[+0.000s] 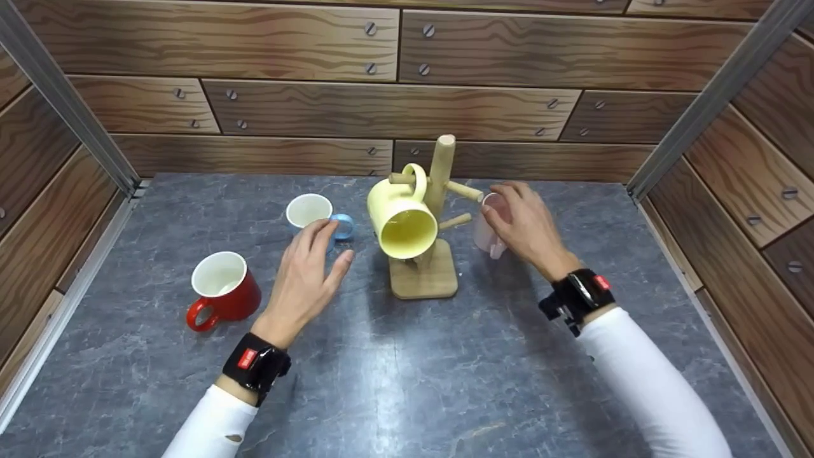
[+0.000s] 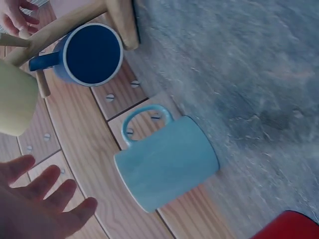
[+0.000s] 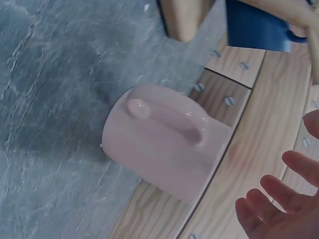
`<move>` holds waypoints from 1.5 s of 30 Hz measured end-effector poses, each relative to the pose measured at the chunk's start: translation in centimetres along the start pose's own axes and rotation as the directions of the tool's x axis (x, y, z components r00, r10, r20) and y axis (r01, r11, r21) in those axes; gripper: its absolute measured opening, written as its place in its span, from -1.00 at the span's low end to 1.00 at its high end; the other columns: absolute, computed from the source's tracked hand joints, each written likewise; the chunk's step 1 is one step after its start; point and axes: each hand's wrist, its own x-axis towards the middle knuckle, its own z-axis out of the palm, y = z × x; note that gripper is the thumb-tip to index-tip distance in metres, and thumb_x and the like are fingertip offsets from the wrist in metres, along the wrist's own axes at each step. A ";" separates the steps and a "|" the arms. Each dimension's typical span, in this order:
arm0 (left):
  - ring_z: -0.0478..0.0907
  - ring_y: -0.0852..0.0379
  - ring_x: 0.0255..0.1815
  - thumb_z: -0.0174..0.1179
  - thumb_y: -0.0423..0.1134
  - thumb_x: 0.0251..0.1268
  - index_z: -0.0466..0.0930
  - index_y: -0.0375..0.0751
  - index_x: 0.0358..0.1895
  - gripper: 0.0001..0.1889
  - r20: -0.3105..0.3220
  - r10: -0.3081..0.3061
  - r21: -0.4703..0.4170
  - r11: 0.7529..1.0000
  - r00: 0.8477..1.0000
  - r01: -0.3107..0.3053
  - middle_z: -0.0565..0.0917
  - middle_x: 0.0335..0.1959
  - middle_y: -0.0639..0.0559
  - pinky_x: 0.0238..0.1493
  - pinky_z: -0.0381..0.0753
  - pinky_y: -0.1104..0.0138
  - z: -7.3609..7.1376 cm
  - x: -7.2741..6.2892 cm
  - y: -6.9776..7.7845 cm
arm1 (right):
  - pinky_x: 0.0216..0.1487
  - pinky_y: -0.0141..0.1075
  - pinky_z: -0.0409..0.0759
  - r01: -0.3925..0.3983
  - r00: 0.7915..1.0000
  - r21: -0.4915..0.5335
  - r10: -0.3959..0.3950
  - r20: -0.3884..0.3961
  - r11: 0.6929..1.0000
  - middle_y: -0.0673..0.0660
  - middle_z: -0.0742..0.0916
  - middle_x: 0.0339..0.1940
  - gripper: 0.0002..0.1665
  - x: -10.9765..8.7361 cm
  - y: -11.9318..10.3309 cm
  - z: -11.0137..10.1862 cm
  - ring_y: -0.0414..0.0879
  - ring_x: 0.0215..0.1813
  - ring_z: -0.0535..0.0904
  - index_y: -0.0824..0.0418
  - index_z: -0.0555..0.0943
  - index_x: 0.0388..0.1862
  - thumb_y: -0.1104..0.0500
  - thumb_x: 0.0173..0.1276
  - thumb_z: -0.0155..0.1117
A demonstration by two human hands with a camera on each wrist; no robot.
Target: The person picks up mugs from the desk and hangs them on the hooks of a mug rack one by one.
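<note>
My left hand (image 1: 306, 280) hovers with loosely spread fingers near a light blue mug (image 2: 167, 164), which stands upright with its handle towards the rack. In the left wrist view a gap shows between those fingers and the mug. Over the rim of a pink mug (image 3: 154, 144) hangs my right hand (image 1: 529, 224). Its fingers are loosely bent and stand apart from the mug in the right wrist view. Between the hands is a wooden mug rack (image 1: 443, 162). A yellow mug (image 1: 385, 207) hangs on it by its handle, and so does a dark blue mug (image 2: 94, 55), largely hidden in the head view.
A red mug (image 1: 238, 299) stands upright at the left of the grey tabletop (image 1: 381, 394), its handle towards the front. Wood-patterned walls (image 1: 305, 108) close off the back and both sides. Bare pegs (image 1: 463, 191) stick out from the rack's right side.
</note>
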 end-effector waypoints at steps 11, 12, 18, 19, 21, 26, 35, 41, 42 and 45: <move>0.48 -0.56 0.71 0.30 0.13 0.74 0.53 -0.39 0.68 -0.24 0.113 -0.055 0.035 0.998 0.992 0.051 0.55 0.64 -0.50 0.72 0.45 -0.50 0.5 -0.6 -1.8 | 0.93 0.45 0.24 -0.056 0.978 -0.098 0.074 0.197 0.994 0.60 0.34 0.87 -0.15 2.3 0.2 0.9 0.57 0.89 0.25 0.32 0.39 0.85 -0.05 0.79 0.34; 0.47 -0.55 0.73 0.30 0.14 0.74 0.52 -0.38 0.69 -0.23 0.123 -0.064 0.034 0.998 0.990 0.061 0.54 0.65 -0.50 0.73 0.44 -0.50 0.4 -0.7 -1.8 | 0.93 0.45 0.22 -0.069 0.975 -0.091 0.087 0.206 0.993 0.59 0.32 0.89 -0.13 2.4 0.3 0.9 0.57 0.91 0.23 0.30 0.37 0.87 -0.05 0.79 0.34; 0.44 -0.58 0.76 0.34 0.10 0.70 0.47 -0.43 0.72 -0.19 0.199 -0.137 0.014 0.990 0.970 0.137 0.45 0.73 -0.53 0.82 0.39 -0.46 -0.9 -0.7 -0.6 | 0.93 0.49 0.19 -0.094 0.961 -0.100 0.116 0.252 0.991 0.61 0.27 0.90 -0.06 3.2 0.6 1.2 0.58 0.92 0.17 0.29 0.30 0.91 -0.07 0.77 0.34; 0.44 -0.58 0.76 0.33 0.10 0.71 0.46 -0.42 0.73 -0.19 0.204 -0.145 0.010 0.989 0.968 0.146 0.44 0.74 -0.52 0.82 0.39 -0.45 -1.0 -0.7 -0.7 | 0.92 0.50 0.19 -0.093 0.959 -0.106 0.118 0.259 0.990 0.62 0.27 0.90 -0.06 3.3 0.7 1.2 0.59 0.92 0.17 0.30 0.29 0.91 -0.06 0.76 0.34; 0.43 -0.58 0.77 0.33 0.11 0.71 0.45 -0.41 0.74 -0.18 0.212 -0.157 0.007 0.987 0.965 0.159 0.42 0.76 -0.51 0.84 0.38 -0.44 -1.1 -0.7 -0.7 | 0.92 0.52 0.18 -0.097 0.954 -0.114 0.125 0.272 0.989 0.63 0.26 0.90 -0.05 3.5 1.0 1.4 0.61 0.92 0.15 0.31 0.29 0.91 -0.04 0.73 0.33; 0.43 -0.57 0.77 0.32 0.12 0.71 0.44 -0.40 0.75 -0.17 0.216 -0.164 0.002 0.986 0.962 0.168 0.41 0.77 -0.51 0.84 0.38 -0.44 -1.1 -0.8 -0.7 | 0.93 0.50 0.18 -0.119 0.951 -0.116 0.146 0.273 0.986 0.64 0.27 0.89 -0.04 3.9 1.6 1.7 0.62 0.92 0.16 0.31 0.30 0.90 -0.03 0.70 0.35; 0.46 -0.60 0.74 0.35 0.09 0.69 0.47 -0.43 0.72 -0.19 0.190 -0.153 0.007 0.988 0.970 0.155 0.44 0.74 -0.54 0.78 0.44 -0.44 -1.0 -1.0 -0.8 | 0.88 0.50 0.29 -0.145 0.941 -0.132 0.178 0.289 0.981 0.64 0.32 0.86 -0.06 4.4 2.3 2.2 0.63 0.85 0.29 0.29 0.35 0.88 -0.06 0.69 0.37; 0.42 -0.56 0.79 0.34 0.12 0.71 0.42 -0.38 0.77 -0.17 0.224 -0.176 0.000 0.984 0.959 0.181 0.40 0.78 -0.49 0.84 0.39 -0.42 -1.0 -1.0 -0.8 | 0.80 0.49 0.41 -0.186 0.916 -0.163 0.231 0.329 0.969 0.61 0.42 0.79 -0.17 4.7 2.3 1.9 0.62 0.76 0.43 0.37 0.50 0.73 -0.07 0.71 0.42; 0.40 -0.55 0.80 0.34 0.13 0.72 0.41 -0.36 0.78 -0.16 0.231 -0.183 -0.001 0.982 0.956 0.188 0.39 0.80 -0.47 0.85 0.38 -0.42 -1.1 -1.0 -0.9 | 0.78 0.49 0.44 -0.188 0.914 -0.165 0.234 0.332 0.968 0.61 0.46 0.75 -0.19 4.7 2.3 1.8 0.61 0.73 0.46 0.37 0.52 0.70 -0.07 0.71 0.43; 0.38 -0.53 0.82 0.34 0.13 0.72 0.40 -0.34 0.80 -0.15 0.245 -0.198 -0.001 0.979 0.949 0.204 0.37 0.81 -0.45 0.86 0.36 -0.42 -1.2 -1.0 -0.8 | 0.66 0.48 0.52 -0.183 0.914 -0.159 0.227 0.335 0.970 0.57 0.58 0.59 -0.27 4.8 2.3 1.6 0.55 0.60 0.56 0.37 0.60 0.58 -0.08 0.68 0.47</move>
